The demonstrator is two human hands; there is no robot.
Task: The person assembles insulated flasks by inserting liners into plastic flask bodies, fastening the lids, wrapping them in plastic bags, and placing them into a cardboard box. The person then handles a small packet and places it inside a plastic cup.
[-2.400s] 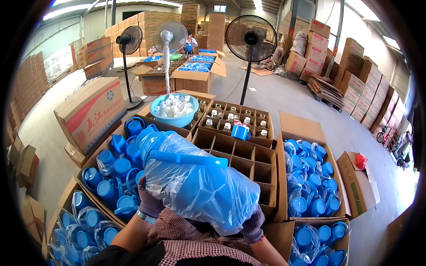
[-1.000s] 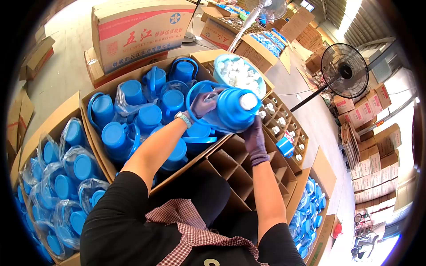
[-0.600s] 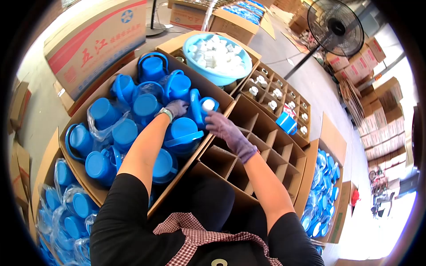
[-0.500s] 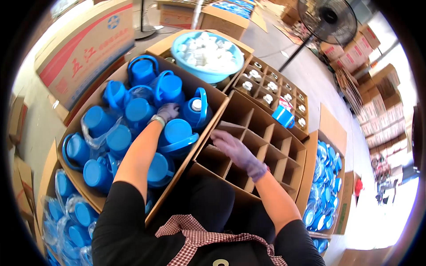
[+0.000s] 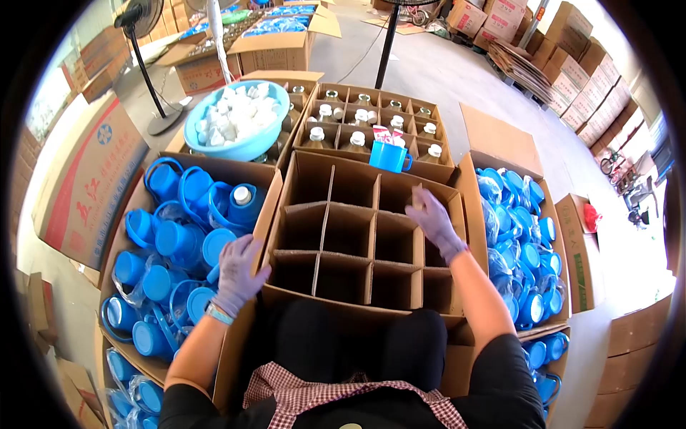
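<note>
My left hand (image 5: 239,275), in a thin lilac glove, hangs with fingers spread at the near edge of a carton of blue thermos-like jugs (image 5: 175,239). It holds nothing. One jug with a white cap (image 5: 243,195) stands upright at that carton's far right corner. My right hand (image 5: 434,223), gloved the same way, is over the right part of a carton with cardboard dividers (image 5: 348,252). Its fingers are apart and close to a divider, with nothing in them. A blue mug (image 5: 389,156) holding red-and-white packets rests at the far edge of the divided carton.
Behind it, another divided carton (image 5: 446,175) holds glass bottles, several with white caps. A light-blue basin (image 5: 236,148) full of white caps sits at the far left. On the right is a carton (image 5: 471,214) packed with blue plastic parts. Fan stands (image 5: 386,53) rise behind.
My left hand has come out from among the blue jugs to the carton's near edge, empty. My right hand has shifted right across the dividers. The view has turned.
</note>
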